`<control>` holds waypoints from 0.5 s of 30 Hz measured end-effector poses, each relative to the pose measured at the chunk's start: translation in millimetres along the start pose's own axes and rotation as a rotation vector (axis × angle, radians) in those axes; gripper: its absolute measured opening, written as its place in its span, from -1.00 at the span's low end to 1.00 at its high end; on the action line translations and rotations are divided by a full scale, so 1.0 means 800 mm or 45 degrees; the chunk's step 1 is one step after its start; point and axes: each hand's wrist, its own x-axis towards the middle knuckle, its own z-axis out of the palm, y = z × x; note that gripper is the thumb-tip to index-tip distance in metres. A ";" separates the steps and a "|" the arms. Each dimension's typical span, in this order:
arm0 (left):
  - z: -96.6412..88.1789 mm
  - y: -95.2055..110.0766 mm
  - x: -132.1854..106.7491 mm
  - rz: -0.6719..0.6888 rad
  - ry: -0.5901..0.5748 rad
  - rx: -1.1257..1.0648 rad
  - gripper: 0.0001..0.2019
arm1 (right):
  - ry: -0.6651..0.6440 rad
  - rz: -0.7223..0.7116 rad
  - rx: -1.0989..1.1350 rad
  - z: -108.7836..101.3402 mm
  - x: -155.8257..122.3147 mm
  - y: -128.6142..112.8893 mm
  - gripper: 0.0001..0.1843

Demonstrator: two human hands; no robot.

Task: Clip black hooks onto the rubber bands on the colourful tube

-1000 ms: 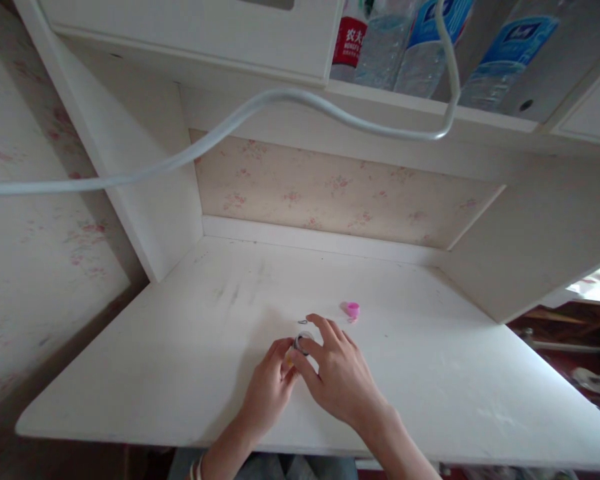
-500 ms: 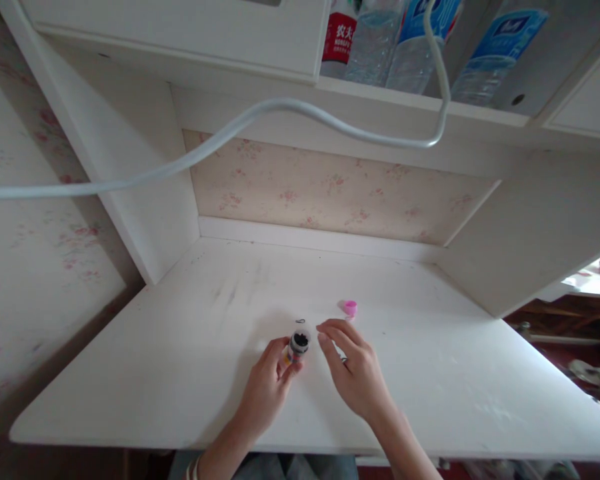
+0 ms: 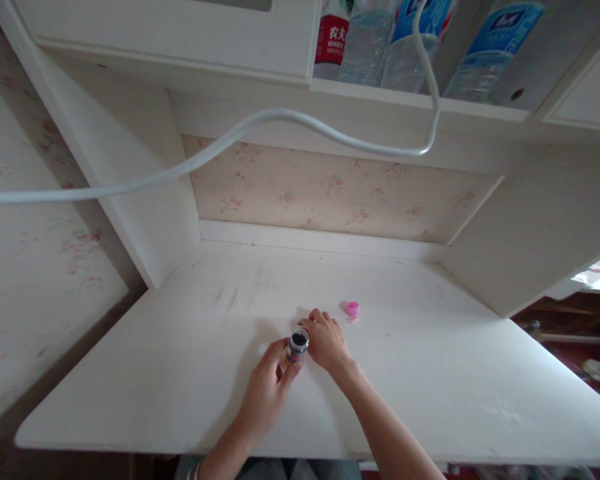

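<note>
The small jar (image 3: 298,343) stands open on the white desk (image 3: 430,373), near the front edge and about midway across, with something dark showing in its mouth. Your left hand (image 3: 267,388) pinches it low on the side between thumb and fingers. Hold it upright and planted on the desk rather than lifted, because an open jar spills easily if it tips. Your right hand (image 3: 327,341) sits just beside the jar on its right, fingers curled down with the tips gathered on the desk behind it. The knuckles hide the tips, so it cannot be told whether they pinch anything. Work with your fingertips only, low and slow near the rim, so you do not knock it. The pink cap (image 3: 351,309) lies a little beyond your right hand, apart from it. A white cable (image 3: 260,120) sags overhead, below the shelf of water bottles (image 3: 375,40).
</note>
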 end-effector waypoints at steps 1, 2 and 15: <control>0.000 -0.001 0.000 -0.001 -0.005 -0.002 -0.61 | -0.010 0.000 0.000 0.001 0.003 -0.001 -0.74; 0.000 -0.002 0.001 0.001 -0.007 -0.004 -0.60 | -0.011 0.004 0.003 0.002 0.005 -0.001 -0.74; 0.000 0.000 0.000 -0.064 -0.001 -0.004 -0.52 | 0.428 0.023 0.618 -0.021 -0.016 0.002 -0.78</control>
